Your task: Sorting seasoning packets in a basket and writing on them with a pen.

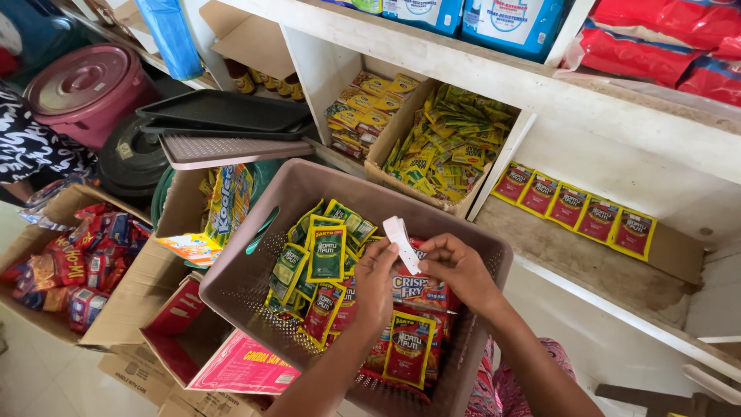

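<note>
The person stands in front of a white wooden shelf (494,77) and holds both hands over a dusty-pink plastic basket with perforated walls (231,289). The left hand (376,284) and the right hand (457,269) meet above the middle of the basket. Between them is a small white folded strip of packets (401,243), tilted, its upper end pointing up and to the left. The fingertips of both hands pinch its lower end, so each hand has a narrow grip, closed on this strip. The strip is above the basket and does not touch what lies inside.

Inside the basket lie many flat sachets: green and yellow sachets (326,251) on the left part, red sachets (407,347) toward the near side, and a red and white pouch (417,287) just under the hands.

On the shelf, to the right, five red sachets (575,206) lie in a row on the bare wooden board. Behind the basket, an open cardboard box full of yellow-green sachets (451,147) stands in the shelf, and beside it a smaller stack of yellow and red packets (367,108).

To the left of the basket stand dark plastic trays (224,116) on a pile, a round maroon plastic bin with lid (89,89), and a cardboard box with red snack packs (69,266) on the floor. At the far left edge there is a sleeve in black and white pattern (31,147) of another person.
</note>
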